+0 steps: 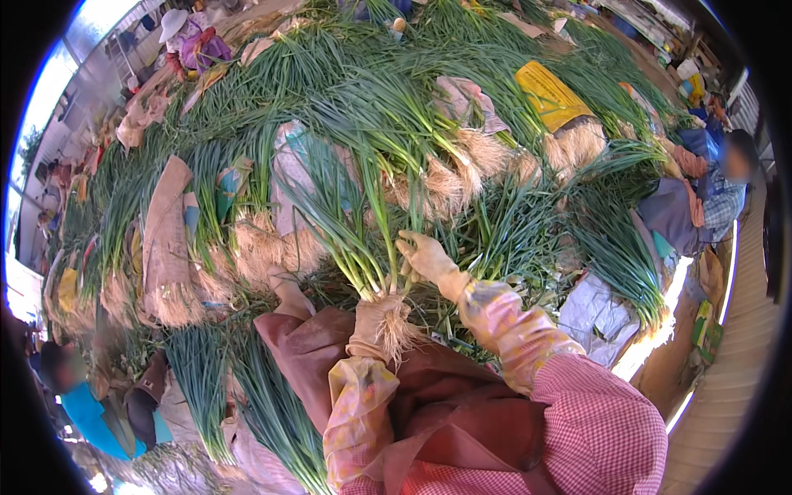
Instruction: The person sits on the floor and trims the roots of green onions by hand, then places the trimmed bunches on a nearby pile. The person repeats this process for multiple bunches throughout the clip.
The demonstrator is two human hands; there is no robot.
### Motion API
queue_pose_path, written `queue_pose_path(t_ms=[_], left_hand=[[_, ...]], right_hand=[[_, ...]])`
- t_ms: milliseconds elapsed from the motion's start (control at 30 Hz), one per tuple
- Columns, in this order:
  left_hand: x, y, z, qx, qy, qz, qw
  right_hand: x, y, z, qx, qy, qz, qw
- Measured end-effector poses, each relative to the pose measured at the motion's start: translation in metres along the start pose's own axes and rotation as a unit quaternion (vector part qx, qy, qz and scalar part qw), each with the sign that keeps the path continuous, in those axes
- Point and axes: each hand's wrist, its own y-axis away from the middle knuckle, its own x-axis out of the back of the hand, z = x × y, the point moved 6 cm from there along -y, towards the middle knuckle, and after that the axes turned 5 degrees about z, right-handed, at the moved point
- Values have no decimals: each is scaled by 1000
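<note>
My left hand [376,318], in a pale work glove, grips a small bunch of green onions [362,263] low on the stalks. Their stringy roots [396,328] hang over that glove, and the long leaves fan up and away from me. Close beside the bunch on the right is my gloved right hand [431,260], its fingers curled next to the stalks. Whether a stalk is pinched between those fingertips is hidden. A brown apron [458,402] covers my lap below both hands.
Rooted bundles of green onions [445,179] lie ahead, some wrapped in brown cloth [164,223] or a yellow sack [550,96]. Loose leaves [513,216] spread to the right, near a white plastic sheet [597,315]. Co-workers sit at right [711,185], lower left [86,402] and far left [195,46].
</note>
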Motion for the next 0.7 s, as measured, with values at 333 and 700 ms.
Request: queue_pose_path(t_ms=[333, 700], left_hand=[[7, 1, -1, -7, 29, 42, 999], [10, 3, 4, 31, 190, -52, 980]], right_hand=[[-28, 14, -8, 280, 411, -14, 867], [46, 57, 46, -31, -122, 83, 989]])
